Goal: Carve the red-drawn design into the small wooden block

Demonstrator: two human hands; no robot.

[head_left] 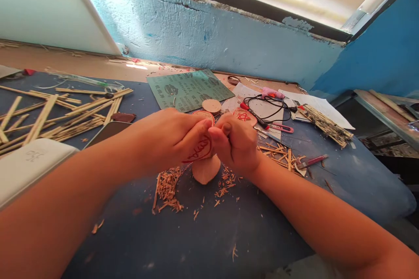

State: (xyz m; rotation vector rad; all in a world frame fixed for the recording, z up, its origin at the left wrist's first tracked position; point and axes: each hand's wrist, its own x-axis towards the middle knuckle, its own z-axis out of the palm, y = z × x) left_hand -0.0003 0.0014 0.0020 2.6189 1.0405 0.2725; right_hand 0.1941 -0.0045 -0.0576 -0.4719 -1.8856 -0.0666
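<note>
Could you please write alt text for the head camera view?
A person's left hand and right hand, both curled, meet at a red-marked piece; their exact grip is hidden. Wood shavings lie on the dark tabletop nearby, with wooden sticks to the left and a green sheet beyond.

Disc [202, 148] between hands [160, 135] [240, 141]; on counter [203, 244]: sandpaper sheet [188, 89] behind, sticks [46, 115] left, corded tool [258, 116] right (partly over paper [241, 91]), stick bundle [327, 126] farther right, shavings [168, 189] nearer, either side of wood piece [206, 172].
</note>
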